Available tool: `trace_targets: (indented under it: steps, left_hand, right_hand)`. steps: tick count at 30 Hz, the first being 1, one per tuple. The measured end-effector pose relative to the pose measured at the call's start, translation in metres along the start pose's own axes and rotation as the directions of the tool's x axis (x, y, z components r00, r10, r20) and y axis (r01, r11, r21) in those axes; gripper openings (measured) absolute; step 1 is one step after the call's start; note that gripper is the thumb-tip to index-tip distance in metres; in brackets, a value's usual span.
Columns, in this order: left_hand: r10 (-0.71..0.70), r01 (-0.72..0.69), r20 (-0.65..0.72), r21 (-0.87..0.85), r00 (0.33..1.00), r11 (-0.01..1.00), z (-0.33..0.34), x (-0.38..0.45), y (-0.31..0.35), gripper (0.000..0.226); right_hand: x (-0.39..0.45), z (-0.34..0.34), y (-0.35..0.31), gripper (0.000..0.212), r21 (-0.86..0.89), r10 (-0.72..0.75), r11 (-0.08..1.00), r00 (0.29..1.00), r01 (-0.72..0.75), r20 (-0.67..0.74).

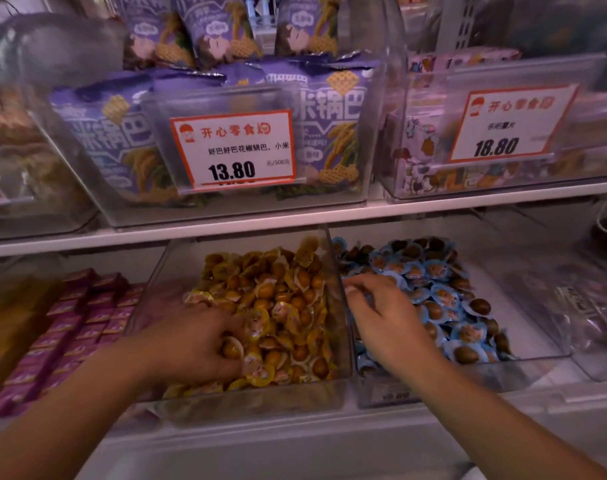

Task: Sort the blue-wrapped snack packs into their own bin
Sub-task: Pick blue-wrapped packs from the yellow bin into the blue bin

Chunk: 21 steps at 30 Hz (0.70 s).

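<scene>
- Left hand [194,344] digs into yellow packs [288,306], fingers curled, grip unclear.
- Right hand [381,313] over blue packs [444,296], fingertips hidden.
- Tags read 13.80 [232,151], 18.80 [509,123].

Both forearms are reaching forward and down — the left hand [194,344] is lying knuckles-up with fingers curling under, while the right hand [381,317] is arching, its fingertips [350,289] bunching together.
</scene>
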<state>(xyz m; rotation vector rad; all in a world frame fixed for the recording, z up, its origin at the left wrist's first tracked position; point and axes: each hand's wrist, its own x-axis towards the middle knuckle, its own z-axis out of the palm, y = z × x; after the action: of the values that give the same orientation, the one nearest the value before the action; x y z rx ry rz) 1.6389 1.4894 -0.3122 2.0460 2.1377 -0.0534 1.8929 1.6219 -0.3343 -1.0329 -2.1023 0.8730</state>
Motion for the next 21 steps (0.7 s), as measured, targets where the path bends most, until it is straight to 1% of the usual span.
trace_targets:
  steps: [1,3,4,5,6,8,9,12,13,15,18,21]
  left_hand:
    - [0.007,-0.008,-0.077,-0.016,0.997,1.000,-0.004,0.005,0.008,0.053]
    - [0.089,-0.090,-0.281,0.007,0.956,0.996,-0.005,0.025,0.028,0.050]
    - [0.149,-0.140,-0.308,0.050,0.940,0.989,-0.004,0.036,0.041,0.046]
    - [0.216,-0.191,-0.273,0.118,0.938,0.975,0.001,0.047,0.053,0.045]
    - [0.261,-0.226,-0.191,0.186,0.946,0.956,0.010,0.056,0.061,0.047]
    - [0.246,-0.234,0.005,0.327,0.969,0.916,0.030,0.069,0.061,0.057]
    - [0.237,-0.236,0.046,0.375,0.971,0.896,0.036,0.071,0.056,0.059]
    - [0.297,-0.283,0.039,0.438,0.954,0.853,0.031,0.070,0.036,0.054]
    - [0.289,-0.277,0.045,0.463,0.956,0.842,0.025,0.068,0.030,0.055]
    - [0.207,-0.203,0.044,0.471,0.977,0.858,0.012,0.059,0.009,0.052]
    - [0.004,-0.012,0.024,0.357,1.000,0.934,-0.003,0.042,-0.024,0.044]
    - [-0.082,0.061,0.050,0.330,0.995,0.942,-0.009,0.033,-0.027,0.042]
  right_hand:
    - [-0.001,0.000,-0.001,0.025,-0.011,-0.012,1.000,1.000,0.012,-0.008]
    - [-0.001,0.002,-0.001,0.026,-0.032,-0.029,0.999,0.999,0.028,-0.018]
    - [-0.001,0.002,-0.001,0.026,-0.037,-0.031,0.999,0.999,0.030,-0.020]
    - [-0.001,0.002,-0.001,0.026,-0.040,-0.031,0.999,0.999,0.030,-0.019]
    - [-0.001,0.003,0.000,0.027,-0.042,-0.031,0.999,0.999,0.030,-0.017]
    - [-0.001,0.003,0.001,0.027,-0.049,-0.031,0.998,0.999,0.031,-0.015]
    - [-0.001,0.002,0.001,0.028,-0.049,-0.029,0.998,0.999,0.028,-0.013]
    - [0.001,0.002,0.004,0.028,-0.046,-0.032,0.998,0.999,0.032,-0.005]
    - [0.001,0.002,0.004,0.028,-0.048,-0.035,0.998,0.999,0.035,-0.002]
    - [0.002,0.002,0.005,0.027,-0.040,-0.036,0.999,0.999,0.036,0.005]
    - [0.002,0.002,0.004,0.026,-0.011,-0.022,1.000,1.000,0.022,0.013]
    - [0.001,0.001,0.004,0.026,-0.001,-0.010,1.000,1.000,0.010,0.023]
